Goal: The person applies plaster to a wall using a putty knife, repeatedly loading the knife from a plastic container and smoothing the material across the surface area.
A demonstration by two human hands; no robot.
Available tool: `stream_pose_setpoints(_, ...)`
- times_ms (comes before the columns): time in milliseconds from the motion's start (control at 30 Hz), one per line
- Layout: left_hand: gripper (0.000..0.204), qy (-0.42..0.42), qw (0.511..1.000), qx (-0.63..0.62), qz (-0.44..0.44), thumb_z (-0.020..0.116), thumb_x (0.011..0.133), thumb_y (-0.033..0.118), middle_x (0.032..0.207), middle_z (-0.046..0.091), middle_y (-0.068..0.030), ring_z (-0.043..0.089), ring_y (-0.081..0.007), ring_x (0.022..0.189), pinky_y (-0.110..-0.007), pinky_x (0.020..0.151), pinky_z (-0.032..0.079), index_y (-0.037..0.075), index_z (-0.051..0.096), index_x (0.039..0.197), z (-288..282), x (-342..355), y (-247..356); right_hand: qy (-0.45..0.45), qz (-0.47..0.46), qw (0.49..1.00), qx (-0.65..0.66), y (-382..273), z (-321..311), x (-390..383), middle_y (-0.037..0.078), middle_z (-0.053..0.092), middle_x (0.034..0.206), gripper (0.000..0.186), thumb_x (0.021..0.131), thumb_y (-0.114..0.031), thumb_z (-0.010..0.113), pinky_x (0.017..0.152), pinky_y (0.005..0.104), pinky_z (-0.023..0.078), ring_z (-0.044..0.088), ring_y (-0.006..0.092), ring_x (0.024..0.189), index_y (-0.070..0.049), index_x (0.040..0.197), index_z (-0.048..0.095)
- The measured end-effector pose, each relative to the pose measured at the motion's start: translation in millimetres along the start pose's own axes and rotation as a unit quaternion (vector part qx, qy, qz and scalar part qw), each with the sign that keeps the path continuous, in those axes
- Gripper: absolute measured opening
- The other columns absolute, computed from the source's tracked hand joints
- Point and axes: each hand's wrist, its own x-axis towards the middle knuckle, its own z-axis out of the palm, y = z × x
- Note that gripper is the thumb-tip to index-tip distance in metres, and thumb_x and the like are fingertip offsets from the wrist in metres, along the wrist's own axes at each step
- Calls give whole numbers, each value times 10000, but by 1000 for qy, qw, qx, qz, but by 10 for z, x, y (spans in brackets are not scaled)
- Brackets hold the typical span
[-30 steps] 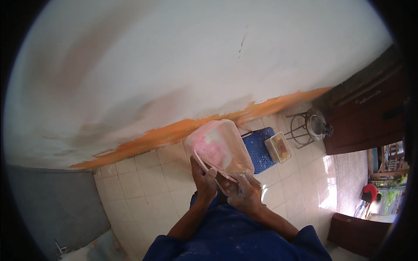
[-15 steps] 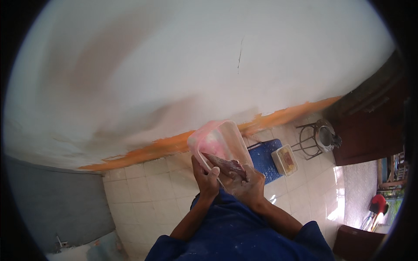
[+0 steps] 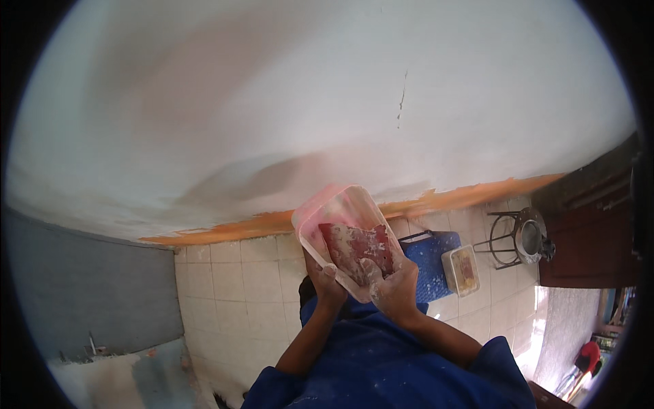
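My left hand [image 3: 328, 283] grips the near left side of a translucent, pink-stained plastic tub [image 3: 315, 217], thumb over its rim. The tub is tilted, its open mouth turned up toward me. In my right hand [image 3: 395, 290] is a flat, dark red scraper [image 3: 357, 247] smeared with whitish paste. My thumb presses on its face, and its broad, uneven edge lies over the tub's opening. White residue coats the right fingers. Part of the tub's inside is hidden behind the scraper.
Ahead rises a white wall [image 3: 272, 88] with a thin crack [image 3: 402, 99] and an orange lower band [image 3: 470, 198]. To the right are a blue platform [image 3: 434, 262], a second plastic tub [image 3: 462, 270], and a metal stool [image 3: 507, 238] bearing a round pan [image 3: 530, 237]. A grey panel [image 3: 88, 279] stands left.
The scraper has turned from nearly edge-on to showing its broad face over the tub. Both hands keep their holds. The view has shifted, with the crack now farther right.
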Motion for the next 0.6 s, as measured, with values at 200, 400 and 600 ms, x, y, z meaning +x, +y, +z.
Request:
stream_pose_setpoints(200,748,-38,993,94,-63,498,816,456,1318,367,-135,406,-254,1210,-375,997,365,26,231,1366,-58,158,73,14,74,995,69,44,3,111,83,659,917,212,818,38,597,725,235,480,584,89,804,69,1027,598)
stream_pose_setpoints(400,595,16,983,-13,-183,401,886,413,1230,453,-133,460,-249,1144,-368,976,373,36,297,1335,-274,176,103,65,20,991,114,-85,-23,127,114,652,885,184,805,8,622,674,227,474,583,86,787,75,976,608)
stream_pose_setpoints(600,561,10,952,-21,-306,298,941,451,1201,486,-130,486,-243,1118,-364,980,377,32,336,1311,-104,323,273,75,37,973,213,-198,16,307,78,641,879,203,821,11,615,638,219,467,559,68,741,70,1014,594)
